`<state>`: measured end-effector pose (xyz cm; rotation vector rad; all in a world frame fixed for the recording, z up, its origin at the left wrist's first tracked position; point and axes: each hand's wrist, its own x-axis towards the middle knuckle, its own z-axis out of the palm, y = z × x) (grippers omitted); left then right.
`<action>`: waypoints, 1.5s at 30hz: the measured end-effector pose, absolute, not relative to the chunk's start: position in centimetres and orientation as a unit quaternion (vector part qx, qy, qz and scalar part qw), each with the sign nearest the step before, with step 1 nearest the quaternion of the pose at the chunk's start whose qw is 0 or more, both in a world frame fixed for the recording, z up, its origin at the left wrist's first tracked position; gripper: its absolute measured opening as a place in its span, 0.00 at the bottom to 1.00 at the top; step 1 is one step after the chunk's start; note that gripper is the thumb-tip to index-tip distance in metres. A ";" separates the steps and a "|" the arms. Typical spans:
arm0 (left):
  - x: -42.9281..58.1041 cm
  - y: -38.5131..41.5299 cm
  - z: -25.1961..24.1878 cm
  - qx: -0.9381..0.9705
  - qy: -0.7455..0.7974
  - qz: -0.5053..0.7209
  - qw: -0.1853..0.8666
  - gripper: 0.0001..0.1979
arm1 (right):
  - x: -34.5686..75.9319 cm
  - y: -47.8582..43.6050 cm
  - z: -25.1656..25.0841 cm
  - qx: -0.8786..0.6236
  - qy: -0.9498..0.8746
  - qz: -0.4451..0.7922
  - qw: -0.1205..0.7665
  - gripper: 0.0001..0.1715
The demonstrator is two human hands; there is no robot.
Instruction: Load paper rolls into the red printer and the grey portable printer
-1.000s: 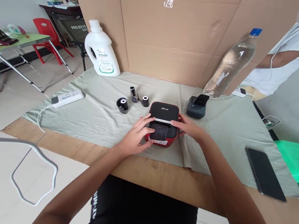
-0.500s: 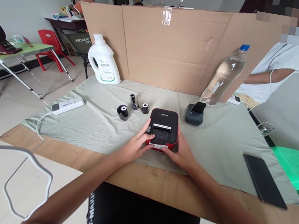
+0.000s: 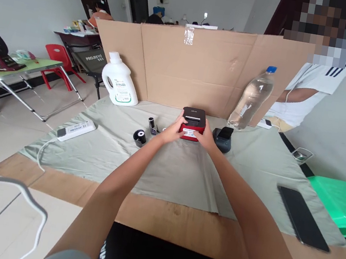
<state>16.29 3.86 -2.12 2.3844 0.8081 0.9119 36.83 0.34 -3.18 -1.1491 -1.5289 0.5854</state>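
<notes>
A black and red label printer (image 3: 194, 117) stands far back on the cloth, near the cardboard, with a white label on its front. My left hand (image 3: 173, 130) grips its left side, thumb on the front. On the opposite side my right hand (image 3: 207, 136) clasps the printer the same way. To the right of my right hand sits a smaller dark grey printer (image 3: 222, 140) with its lid up. Left of my left hand lie a black ribbon roll (image 3: 140, 137) and another small black roll (image 3: 152, 123); a third is mostly hidden behind that hand.
A cardboard screen (image 3: 189, 70) runs along the back. Before it stand a white jug (image 3: 120, 83) and a water bottle (image 3: 253, 98). A power strip (image 3: 76, 131) lies left, a black phone (image 3: 302, 217) right. Behind the screen at right is a person in a white shirt (image 3: 312, 91).
Both hands have moved the label printer away from me, toward the cardboard, and my arms are stretched further out. The view has tipped slightly upward.
</notes>
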 end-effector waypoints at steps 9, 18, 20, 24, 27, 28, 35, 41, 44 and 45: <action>16.8 4.3 -1.4 0.868 0.315 0.306 0.232 0.20 | 38.4 0.3 -3.9 -0.544 -0.647 0.222 0.486 0.45; 15.0 -4.0 -3.3 0.872 0.348 0.313 0.144 0.22 | 42.8 -6.7 -5.4 -0.697 -0.557 -0.066 0.447 0.17; 14.7 -5.8 -4.5 0.882 0.343 0.287 0.150 0.20 | 42.9 -6.2 -5.9 -0.751 -0.510 -0.052 0.417 0.26; 14.8 -8.0 -6.4 0.907 0.342 0.174 0.175 0.23 | 42.6 -4.8 -6.2 -0.795 -0.491 0.002 0.358 0.48; 15.1 -8.6 -6.7 0.915 0.347 0.124 0.167 0.25 | 42.6 -5.0 -5.8 -0.789 -0.505 0.005 0.350 0.54; 15.1 -8.7 -6.7 0.915 0.347 0.121 0.167 0.26 | 42.5 -5.5 -5.7 -0.785 -0.508 0.003 0.353 0.55; 14.8 -8.8 -5.9 0.886 0.380 0.181 0.196 0.28 | 38.8 -12.6 -5.1 -0.724 -0.557 0.042 0.405 0.62; 14.2 -9.5 -4.8 0.880 0.371 0.200 0.218 0.24 | 33.8 -15.9 -5.1 -0.673 -0.613 0.067 0.409 0.65; 14.1 -9.8 -4.2 0.884 0.387 0.176 0.196 0.21 | 32.7 -16.2 -5.3 -0.680 -0.612 0.065 0.398 0.64; 14.1 -9.9 -4.1 0.889 0.393 0.164 0.170 0.20 | 32.5 -16.3 -5.4 -0.683 -0.612 0.062 0.394 0.64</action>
